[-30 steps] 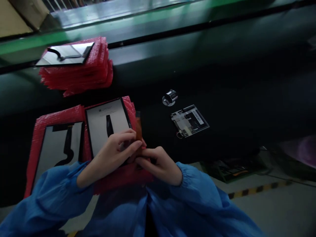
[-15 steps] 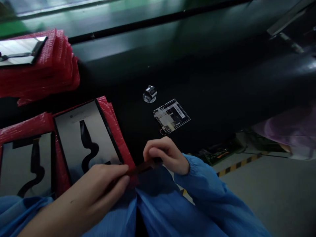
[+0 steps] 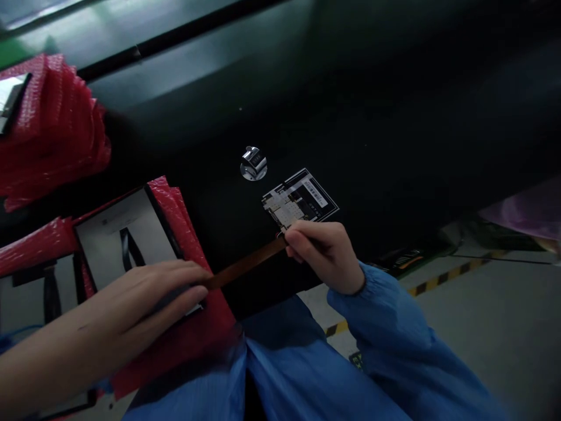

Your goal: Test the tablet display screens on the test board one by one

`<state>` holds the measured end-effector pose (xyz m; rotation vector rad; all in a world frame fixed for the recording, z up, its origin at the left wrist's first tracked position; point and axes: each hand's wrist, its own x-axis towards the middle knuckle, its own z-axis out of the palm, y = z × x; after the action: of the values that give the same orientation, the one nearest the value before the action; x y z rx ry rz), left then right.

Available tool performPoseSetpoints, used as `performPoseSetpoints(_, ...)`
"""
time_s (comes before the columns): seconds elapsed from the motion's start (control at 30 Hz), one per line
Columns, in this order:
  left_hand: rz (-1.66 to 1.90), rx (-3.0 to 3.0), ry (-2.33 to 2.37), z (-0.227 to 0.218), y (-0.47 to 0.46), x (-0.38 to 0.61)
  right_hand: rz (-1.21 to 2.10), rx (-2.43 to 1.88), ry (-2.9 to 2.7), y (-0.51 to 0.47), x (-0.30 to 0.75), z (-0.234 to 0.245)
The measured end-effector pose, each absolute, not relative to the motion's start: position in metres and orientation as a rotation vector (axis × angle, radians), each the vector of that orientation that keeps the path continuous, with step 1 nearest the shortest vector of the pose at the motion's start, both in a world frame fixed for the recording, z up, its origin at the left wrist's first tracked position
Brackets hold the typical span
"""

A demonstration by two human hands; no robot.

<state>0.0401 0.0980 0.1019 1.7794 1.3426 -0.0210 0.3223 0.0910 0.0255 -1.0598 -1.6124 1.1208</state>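
A brown flex ribbon cable (image 3: 248, 263) is stretched between my two hands. My left hand (image 3: 158, 292) pinches its left end, above a display panel (image 3: 155, 219) with a black flex tail, which it partly covers. My right hand (image 3: 326, 251) pinches the right end at the near edge of a small circuit board with a battery-like label (image 3: 284, 207). The fingertips hide whether the cable touches the board. Red bubble wrap (image 3: 186, 213) lies under the panel.
A shiny metal tally counter (image 3: 253, 164) stands on the black bench (image 3: 372, 140) behind the board. Another display panel (image 3: 26, 304) lies at left. A stack of red bubble-wrap bags (image 3: 56, 128) is at back left. Green circuit boards (image 3: 403, 260) sit below the bench edge at right.
My right hand has moved up to the circuit board's near edge, and the cable now stretches longer between my hands. My left hand has shifted left. The view has shifted slightly.
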Motion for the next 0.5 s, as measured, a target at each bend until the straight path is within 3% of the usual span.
performPoseSetpoints(0.1,-0.067,1.947,1.185,0.103,0.122,0.068,1.021,-0.951,-1.826,0.096,0.320,0.027)
performPoseSetpoints(0.3,-0.208,1.666,0.867,0.075,0.156,0.118,0.932,-0.960,-1.974,0.106,0.318,0.011)
performPoseSetpoints(0.5,-0.205,1.477,0.996,0.030,0.172,0.114,0.707,-1.329,-2.003,0.131,0.334,-0.016)
